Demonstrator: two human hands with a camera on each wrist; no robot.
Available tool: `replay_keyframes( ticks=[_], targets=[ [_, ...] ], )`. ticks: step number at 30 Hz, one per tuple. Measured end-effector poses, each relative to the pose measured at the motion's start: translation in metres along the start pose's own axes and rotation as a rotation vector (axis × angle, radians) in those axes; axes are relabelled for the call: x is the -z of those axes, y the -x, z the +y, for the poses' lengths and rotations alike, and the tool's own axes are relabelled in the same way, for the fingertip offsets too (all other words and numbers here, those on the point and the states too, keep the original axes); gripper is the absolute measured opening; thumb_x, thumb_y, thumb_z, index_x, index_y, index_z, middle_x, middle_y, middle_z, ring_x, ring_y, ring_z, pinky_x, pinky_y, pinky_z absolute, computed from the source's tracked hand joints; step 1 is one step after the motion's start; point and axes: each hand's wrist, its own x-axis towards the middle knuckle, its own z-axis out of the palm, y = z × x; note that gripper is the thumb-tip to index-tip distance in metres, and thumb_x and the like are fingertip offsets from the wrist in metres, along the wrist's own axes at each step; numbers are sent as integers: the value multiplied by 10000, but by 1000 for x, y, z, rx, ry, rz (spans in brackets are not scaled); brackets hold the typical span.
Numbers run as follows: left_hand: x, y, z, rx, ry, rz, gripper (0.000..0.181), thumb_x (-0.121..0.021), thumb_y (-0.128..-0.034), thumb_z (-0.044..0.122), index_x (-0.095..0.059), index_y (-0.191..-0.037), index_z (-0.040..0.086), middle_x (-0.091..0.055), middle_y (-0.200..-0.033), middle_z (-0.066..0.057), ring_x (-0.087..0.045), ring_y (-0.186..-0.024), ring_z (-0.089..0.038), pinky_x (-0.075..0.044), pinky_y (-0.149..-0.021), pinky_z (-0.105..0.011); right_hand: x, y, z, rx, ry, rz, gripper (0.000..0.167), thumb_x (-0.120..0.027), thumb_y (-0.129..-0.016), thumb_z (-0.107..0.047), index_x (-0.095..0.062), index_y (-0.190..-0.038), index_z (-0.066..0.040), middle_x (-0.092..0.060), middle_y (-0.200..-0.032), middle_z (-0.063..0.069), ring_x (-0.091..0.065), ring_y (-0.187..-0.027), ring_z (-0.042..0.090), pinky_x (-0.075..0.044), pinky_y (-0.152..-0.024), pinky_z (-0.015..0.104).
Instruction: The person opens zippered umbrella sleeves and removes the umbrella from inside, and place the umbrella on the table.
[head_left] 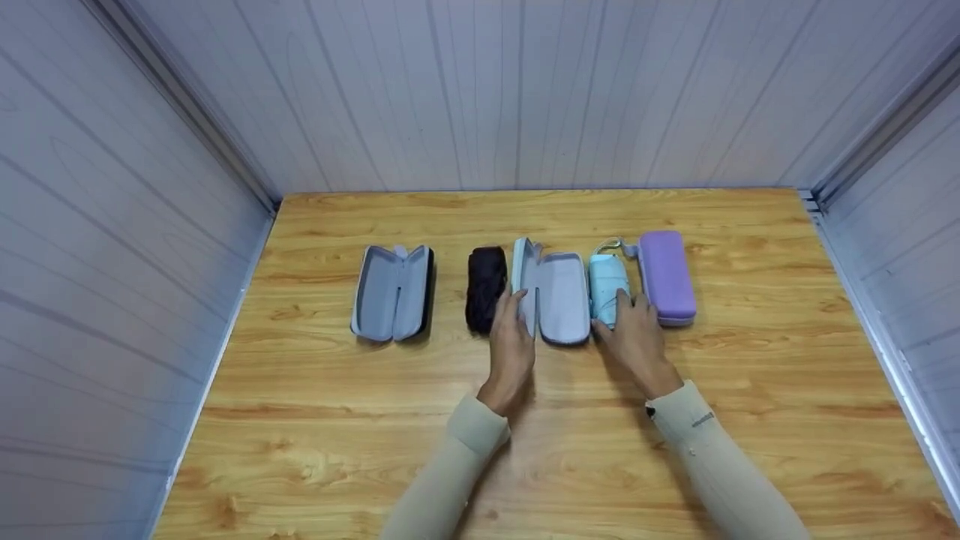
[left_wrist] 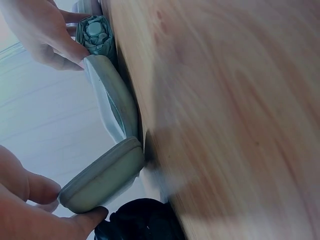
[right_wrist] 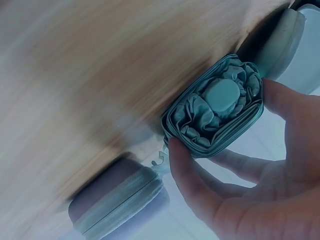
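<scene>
My left hand (head_left: 512, 351) pinches the raised half of an open, grey-lined zip case (head_left: 564, 300), thumb on one side and fingers on the other in the left wrist view. The case's other half lies flat on the table. My right hand (head_left: 639, 341) grips a folded teal compact umbrella (right_wrist: 222, 95) by its sides, just right of the case. A pale wrist strap (head_left: 609, 244) loops from the umbrella's far end. Close beside the left hand lies a folded black umbrella (head_left: 482, 289).
A shut purple case (head_left: 667, 274) lies right of the teal umbrella, near the right hand. Farther left, another open grey-lined case (head_left: 380, 296) sits on the wooden table (head_left: 337, 450). Panelled walls (head_left: 465, 97) enclose the table at the back and both sides.
</scene>
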Motion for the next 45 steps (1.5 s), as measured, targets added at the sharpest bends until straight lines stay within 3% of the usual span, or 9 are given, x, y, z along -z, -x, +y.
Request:
replay_keyframes(
  ticks=[6, 11, 18, 26, 33, 37, 41, 45],
  targets=[
    [0, 0, 2, 50, -34, -63, 468, -428, -1026, -191, -549, -1465, -81, -371, -1613, -350, -443, -1468, -442, -495, -1101, -495, 1, 2, 1, 20, -7, 9, 678, -785, -962, -220, -495, -1439, 164, -523, -1269, 423, -557, -1134, 578, -541, -880, 660],
    [0, 3, 1, 57, -34, -83, 589, -414, -942, -289, -539, -1478, -80, -335, -1640, -335, -361, -1521, -447, -461, -1139, -494, 3, 4, 1, 22, -18, -1, 636, -772, -968, -192, -499, -1427, 153, -518, -1262, 415, -554, -1128, 573, -547, -844, 663],
    [-1, 6, -2, -3, -74, -64, 659, -419, -865, -343, -592, -1439, -68, -339, -1648, -315, -300, -1551, -459, -427, -1168, -497, 7, 6, -1, 33, -14, 6, 628, -762, -979, -187, -500, -1433, 158, -511, -1290, 417, -551, -1138, 570, -545, -862, 662],
    [-3, 7, 1, -31, -88, -46, 650, -441, -867, -344, -626, -1417, -50, -360, -1648, -294, -285, -1559, -460, -407, -1184, -512, 20, 6, -1, 34, -25, 18, 636, -730, -1003, -198, -484, -1474, 153, -517, -1360, 409, -538, -1188, 576, -518, -927, 669],
    [-8, 9, 14, -126, -147, -40, 543, -496, -921, -277, -651, -1381, -35, -425, -1614, -276, -376, -1511, -471, -438, -1164, -484, 35, 0, 8, 67, -19, 106, 552, -747, -984, -165, -564, -1403, 143, -570, -1268, 388, -581, -1109, 556, -530, -869, 651],
    [-15, 12, 23, -197, -194, -94, 512, -515, -941, -239, -651, -1375, -5, -458, -1603, -246, -414, -1491, -464, -455, -1154, -458, 41, -3, 16, 94, 5, 166, 519, -749, -974, -135, -589, -1383, 140, -593, -1224, 385, -603, -1051, 553, -538, -814, 662],
    [-28, 15, 31, -247, -237, -197, 531, -572, -950, -199, -618, -1427, 29, -461, -1617, -200, -414, -1507, -414, -434, -1177, -436, 45, -5, 25, 117, 14, 219, 468, -742, -977, -131, -617, -1334, 145, -607, -1167, 387, -617, -977, 537, -548, -737, 659],
    [-41, 18, 38, -291, -284, -299, 502, -602, -1006, -95, -580, -1482, 63, -459, -1627, -164, -415, -1518, -365, -412, -1199, -427, 48, -8, 34, 124, 24, 238, 455, -744, -974, -123, -628, -1321, 149, -613, -1173, 386, -620, -1003, 545, -552, -752, 662]
  ],
)
